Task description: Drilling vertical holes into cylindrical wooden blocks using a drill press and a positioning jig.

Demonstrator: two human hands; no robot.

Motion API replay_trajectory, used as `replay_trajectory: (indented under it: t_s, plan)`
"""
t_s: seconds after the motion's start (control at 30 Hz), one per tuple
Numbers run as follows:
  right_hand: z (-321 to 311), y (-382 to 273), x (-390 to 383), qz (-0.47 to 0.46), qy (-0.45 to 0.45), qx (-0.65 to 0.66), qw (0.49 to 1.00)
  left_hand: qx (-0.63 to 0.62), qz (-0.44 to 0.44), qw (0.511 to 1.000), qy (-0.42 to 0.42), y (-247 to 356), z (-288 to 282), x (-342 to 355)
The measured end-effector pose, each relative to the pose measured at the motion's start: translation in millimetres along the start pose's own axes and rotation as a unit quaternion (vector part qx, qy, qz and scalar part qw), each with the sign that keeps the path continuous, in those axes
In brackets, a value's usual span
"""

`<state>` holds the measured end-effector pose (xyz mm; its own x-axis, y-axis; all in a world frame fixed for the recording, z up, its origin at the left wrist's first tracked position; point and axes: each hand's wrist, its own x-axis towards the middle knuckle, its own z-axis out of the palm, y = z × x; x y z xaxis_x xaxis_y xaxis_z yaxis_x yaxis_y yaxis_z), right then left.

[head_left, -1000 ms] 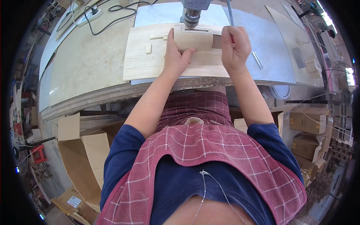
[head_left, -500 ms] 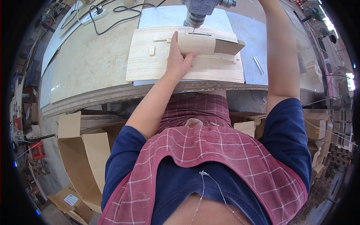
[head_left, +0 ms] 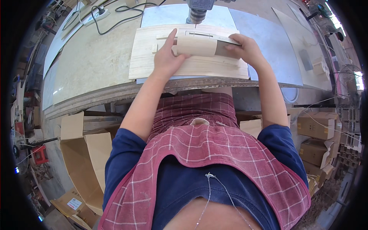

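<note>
Both my hands are on a pale wooden block-shaped piece [head_left: 196,46] with a narrow slot along its upper face and a darker right end. My left hand [head_left: 165,59] closes round its left end, thumb on the near side and fingers on the far side. At the right end, my right hand [head_left: 251,50] grips it between thumb and fingers. Just beyond the slot, the drill chuck [head_left: 196,16] hangs with its thin bit [head_left: 196,26] pointing down. The piece rests over a light wooden board [head_left: 147,65], on which small wooden strips [head_left: 155,48] sit.
The board lies on a workbench [head_left: 96,65] with bluish sheets [head_left: 264,42] on it. At the back left are a black cable [head_left: 97,28] and a white power strip [head_left: 100,16]. Cardboard boxes [head_left: 82,161] stand below the bench edge on both sides.
My right hand has come down from the upper right and taken hold of the piece's right end. The piece has shifted slightly left, and the drill bit now sits higher, off the slot.
</note>
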<state>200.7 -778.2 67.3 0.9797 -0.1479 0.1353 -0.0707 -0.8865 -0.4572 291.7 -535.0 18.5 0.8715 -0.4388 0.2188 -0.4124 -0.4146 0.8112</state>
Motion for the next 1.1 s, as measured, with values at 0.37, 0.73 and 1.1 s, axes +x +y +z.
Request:
replay_trajectory:
  t_s: [0.37,0.73,1.1]
  plan:
    - [-37.4,7.1,-78.0,0.12,-0.072,0.223,0.965,-0.214,-0.071,0.973,0.052,-7.8,-127.5,-68.3]
    - [-14.7,-41.4,-84.8,-0.078,0.052,0.241,0.966,-0.31,-0.197,0.926,0.082,12.0,-98.2,-80.5]
    - [-5.3,-40.9,-74.0,-0.058,0.044,0.311,0.948,-0.348,-0.216,0.912,0.023,25.8,-83.2,-76.8]
